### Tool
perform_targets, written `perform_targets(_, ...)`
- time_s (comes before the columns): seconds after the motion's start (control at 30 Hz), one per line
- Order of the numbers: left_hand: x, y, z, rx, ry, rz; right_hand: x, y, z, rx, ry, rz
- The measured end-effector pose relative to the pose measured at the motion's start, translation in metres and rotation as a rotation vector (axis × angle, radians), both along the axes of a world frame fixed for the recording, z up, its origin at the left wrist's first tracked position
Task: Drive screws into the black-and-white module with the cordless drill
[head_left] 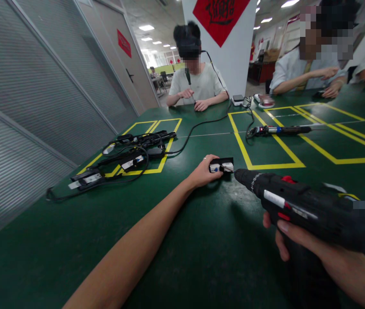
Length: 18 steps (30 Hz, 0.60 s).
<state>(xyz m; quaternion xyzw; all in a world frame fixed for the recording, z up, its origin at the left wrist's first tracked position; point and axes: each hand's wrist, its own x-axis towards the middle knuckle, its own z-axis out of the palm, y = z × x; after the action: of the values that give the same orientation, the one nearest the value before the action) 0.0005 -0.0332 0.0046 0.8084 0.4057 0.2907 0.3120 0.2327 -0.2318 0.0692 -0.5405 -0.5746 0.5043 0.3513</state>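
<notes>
My right hand [311, 242] is closed round the grip of a black cordless drill [293, 199] with red buttons, at the lower right. The drill points left, and its chuck end sits close to a small black part with a white label [225, 165]. Whether the bit touches that part I cannot tell. Fingers of my left hand [203, 173] are wrapped round the left end of the part, holding it on the green table [105, 249].
Black cabled devices [134, 154] lie at the left among yellow tape outlines. A pen-shaped electric tool [279, 130] rests at the right. Across the table, a person with a headset [198, 81] holds a screwdriver [188, 77]; another person [304, 77] sits farther right.
</notes>
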Motion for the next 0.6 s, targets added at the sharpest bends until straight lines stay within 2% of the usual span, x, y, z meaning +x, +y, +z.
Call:
perform_targets(0.3, 0.0002, 0.0006, -0.0021, 0.007, 0.000, 0.009, -0.0016, -0.0018, -0.0012, -0.003, 0.024, -0.035)
perform_targets(0.47, -0.0004, 0.0018, -0.0032, 0.017, -0.003, -0.001, -0.0015, -0.0022, 0.0047, -0.052, -0.027, -0.018)
perform_targets(0.6, 0.0000, 0.0013, -0.0031, 0.005, -0.008, 0.009, 0.0015, -0.0008, 0.0014, -0.070, -0.026, 0.004)
